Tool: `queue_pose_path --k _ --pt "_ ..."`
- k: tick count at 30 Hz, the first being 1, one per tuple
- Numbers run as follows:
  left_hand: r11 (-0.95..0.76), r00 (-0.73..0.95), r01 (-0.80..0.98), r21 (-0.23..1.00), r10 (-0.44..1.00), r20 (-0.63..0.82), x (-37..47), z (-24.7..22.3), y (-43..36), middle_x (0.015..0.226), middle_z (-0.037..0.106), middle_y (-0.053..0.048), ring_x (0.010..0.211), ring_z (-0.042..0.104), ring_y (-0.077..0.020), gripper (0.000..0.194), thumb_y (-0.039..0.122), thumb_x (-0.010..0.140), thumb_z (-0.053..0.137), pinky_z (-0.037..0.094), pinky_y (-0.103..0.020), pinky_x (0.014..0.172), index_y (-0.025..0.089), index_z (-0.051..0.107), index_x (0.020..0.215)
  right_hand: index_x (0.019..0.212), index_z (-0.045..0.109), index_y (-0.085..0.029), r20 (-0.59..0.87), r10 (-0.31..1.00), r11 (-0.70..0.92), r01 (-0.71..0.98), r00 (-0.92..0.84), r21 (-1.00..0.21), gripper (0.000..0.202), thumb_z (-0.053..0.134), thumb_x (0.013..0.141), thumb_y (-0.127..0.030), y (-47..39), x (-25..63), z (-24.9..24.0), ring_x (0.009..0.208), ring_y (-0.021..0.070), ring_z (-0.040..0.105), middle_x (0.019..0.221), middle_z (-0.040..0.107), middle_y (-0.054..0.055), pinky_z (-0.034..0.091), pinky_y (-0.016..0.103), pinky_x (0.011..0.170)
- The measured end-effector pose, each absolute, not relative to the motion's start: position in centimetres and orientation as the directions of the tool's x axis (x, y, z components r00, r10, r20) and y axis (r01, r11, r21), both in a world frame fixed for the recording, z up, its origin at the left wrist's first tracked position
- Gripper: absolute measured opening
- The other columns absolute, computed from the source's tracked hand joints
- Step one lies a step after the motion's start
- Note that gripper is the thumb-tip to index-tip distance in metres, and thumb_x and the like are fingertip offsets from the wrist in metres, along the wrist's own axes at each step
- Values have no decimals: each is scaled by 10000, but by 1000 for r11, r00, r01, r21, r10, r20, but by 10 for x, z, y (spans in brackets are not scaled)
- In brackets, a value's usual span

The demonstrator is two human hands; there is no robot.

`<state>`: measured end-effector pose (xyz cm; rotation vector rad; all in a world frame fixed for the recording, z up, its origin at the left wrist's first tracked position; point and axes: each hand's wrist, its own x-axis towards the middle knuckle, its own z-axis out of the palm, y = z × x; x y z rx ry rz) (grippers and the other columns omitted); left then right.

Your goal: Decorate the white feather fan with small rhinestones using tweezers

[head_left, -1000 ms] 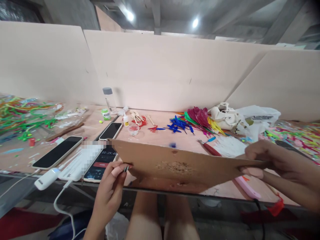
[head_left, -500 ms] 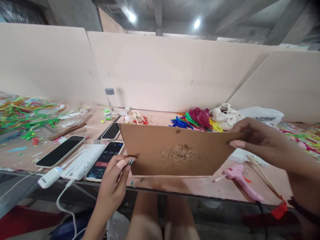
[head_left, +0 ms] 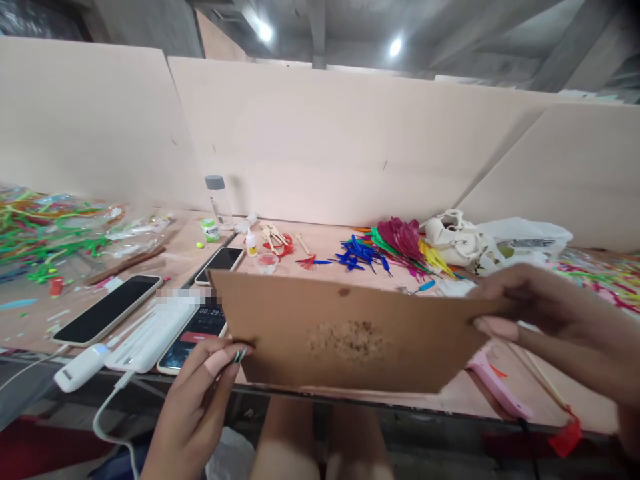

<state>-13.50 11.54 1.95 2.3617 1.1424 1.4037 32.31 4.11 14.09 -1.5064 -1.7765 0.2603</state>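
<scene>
Between my two hands, a flat brown cardboard sheet point(head_left: 280, 333) is held up tilted over the table's front edge. A rough, dark-speckled patch marks its middle. My left hand point(head_left: 203, 390) pinches the sheet's left edge, with a small greenish-white bit at the fingertips that I cannot make out. Thumb and fingers of my right hand point(head_left: 530, 327) grip the right edge. Below that hand, a pink glue gun point(head_left: 500, 390) lies partly hidden by the sheet. A thin stick with a red end point(head_left: 565, 433) rests beside it.
At left lie a dark-screened phone point(head_left: 107, 310), a white power bank point(head_left: 145, 340) with cable, and a timer phone point(head_left: 193, 340). Behind the sheet are a glue bottle point(head_left: 251, 243), blue feathers point(head_left: 357, 253), maroon feathers point(head_left: 397, 237) and a white bag point(head_left: 453, 237). A pale board point(head_left: 320, 147) stands behind.
Both hands have brought the cardboard lower and nearer to me. Behind it, more of the blue feathers and the glue bottle now show, while the glue gun is more covered.
</scene>
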Motion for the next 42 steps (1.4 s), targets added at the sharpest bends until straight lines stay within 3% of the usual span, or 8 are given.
queue_pose_path --k 4,9,13,23,27,34,39,42 --pt "-733 290 500 461 643 709 -113 26 149 1157 685 -52 1095 694 -182 241 156 1095 517 566 -287 959 259 679 1240 1053 646 -298 416 909 300 663 20 -686 375 846 874 -560 99 334 142 843 171 664 948 681 12 563 247 685" --pt "-706 343 562 430 672 656 -93 6 181 1086 673 -77 1057 672 -214 218 180 1103 468 566 -344 951 200 677 1163 1161 712 -232 334 942 195 767 27 -612 396 753 864 -492 170 338 96 1081 305 699 1178 729 106 589 480 965" --pt "-660 358 640 393 709 607 -94 -17 186 1020 671 -75 948 673 -218 259 139 1055 448 561 -339 853 203 698 1044 1255 732 -222 312 949 205 855 -53 -477 472 723 802 -354 184 333 59 1374 382 616 1426 692 152 457 608 1215" --pt "-640 435 695 327 737 518 -95 -32 165 1001 682 -74 897 676 -227 340 33 1014 394 539 -330 787 213 682 996 1116 832 -235 23 957 278 896 -288 -345 308 605 909 -260 88 272 31 1217 346 756 1296 804 124 622 509 1070" --pt "-625 443 718 307 750 491 -93 -38 160 1026 717 -84 911 719 -235 325 35 1004 418 572 -324 776 219 685 1011 1508 681 -222 -96 969 194 940 -229 -280 579 577 948 -324 61 258 -7 1420 388 649 1557 654 140 550 604 1191" --pt "-601 438 760 248 755 487 -90 -41 162 1034 720 -66 915 740 -193 327 37 1023 411 599 -278 814 220 681 1004 1377 704 -610 202 953 271 936 -227 -226 654 720 799 -305 54 271 -62 1241 408 759 1337 791 -50 702 553 967" --pt "-426 258 884 192 787 561 -99 -43 176 1093 750 -137 977 747 -278 292 129 1068 448 594 -365 835 188 726 1135 1338 806 -311 280 909 349 931 -308 -108 439 585 960 -333 53 272 -51 1153 307 812 1303 810 61 717 396 952" --pt "-321 169 932 169 796 581 -98 -41 184 1040 770 -143 905 762 -291 257 164 1072 498 578 -363 772 177 740 1155 1259 828 -248 415 798 447 891 -437 79 403 528 1001 -324 53 270 -42 1040 253 845 1235 832 52 732 329 826"
